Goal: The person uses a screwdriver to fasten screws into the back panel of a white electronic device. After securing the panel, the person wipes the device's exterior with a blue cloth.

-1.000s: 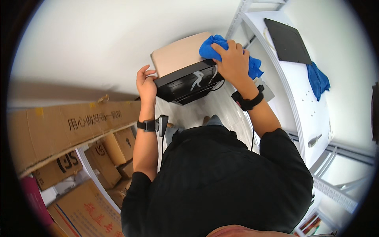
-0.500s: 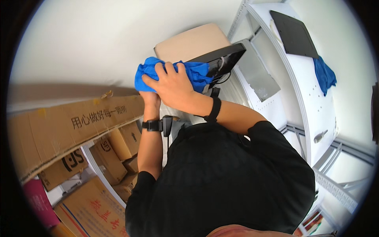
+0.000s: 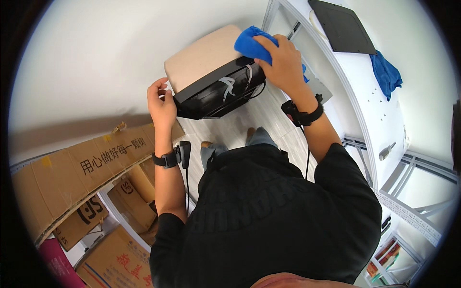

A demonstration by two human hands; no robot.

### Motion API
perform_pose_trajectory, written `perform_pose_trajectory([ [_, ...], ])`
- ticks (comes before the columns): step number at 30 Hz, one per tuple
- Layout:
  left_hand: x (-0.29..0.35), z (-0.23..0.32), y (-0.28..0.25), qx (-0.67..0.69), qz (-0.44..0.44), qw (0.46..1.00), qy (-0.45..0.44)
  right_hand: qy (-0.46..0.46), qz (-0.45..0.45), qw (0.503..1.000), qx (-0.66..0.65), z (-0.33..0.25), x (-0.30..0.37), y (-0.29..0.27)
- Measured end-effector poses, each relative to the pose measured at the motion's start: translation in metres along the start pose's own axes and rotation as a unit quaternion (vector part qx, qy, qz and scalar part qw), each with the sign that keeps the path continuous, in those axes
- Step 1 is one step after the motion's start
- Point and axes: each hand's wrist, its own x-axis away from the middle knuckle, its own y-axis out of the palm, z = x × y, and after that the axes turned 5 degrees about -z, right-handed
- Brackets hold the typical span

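Observation:
A boxy piece with a smooth beige top (image 3: pixel 204 57) and a glossy black side (image 3: pixel 206 101) stands by the wall in front of me; its exact kind I cannot tell. Pale strips and a black cable show on the black side. My right hand (image 3: pixel 283 62) is closed on a blue cloth (image 3: pixel 252 44) and presses it to the far right corner of the piece. By the near left corner is my left hand (image 3: pixel 162 103), its fingers loosely bent and apart. Whether those fingertips touch the edge is unclear.
Cardboard boxes (image 3: pixel 91 158) fill a shelf at the left. White metal shelving (image 3: pixel 355 91) curves along the right, bearing a dark flat panel (image 3: pixel 342 28), a second blue cloth (image 3: pixel 385 74), small screws and a screwdriver (image 3: pixel 386 151). Grey wood-look floor (image 3: pixel 278 113) lies below.
My hands, together on the bunched blue cloth before, have parted. The right has carried the cloth rightward to the far corner; the left has moved left to the near corner, without cloth.

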Motion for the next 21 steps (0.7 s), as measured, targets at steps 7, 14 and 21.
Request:
perform_pose_trajectory([
  [7, -0.008, 0.01, 0.016, -0.094, 0.009, 0.995, 0.019, -0.007, 0.038, 0.996, -0.075, 0.018, 0.003, 0.01],
  [14, -0.011, 0.002, 0.013, -0.074, 0.028, 0.997, 0.007, -0.154, -0.072, 0.957, -0.235, 0.0, 0.044, 0.009],
  [21, -0.006, 0.004, 0.015, -0.04, 0.022, 0.999, 0.004, -0.226, -0.115, 0.939, -0.231, -0.048, 0.063, 0.078],
])
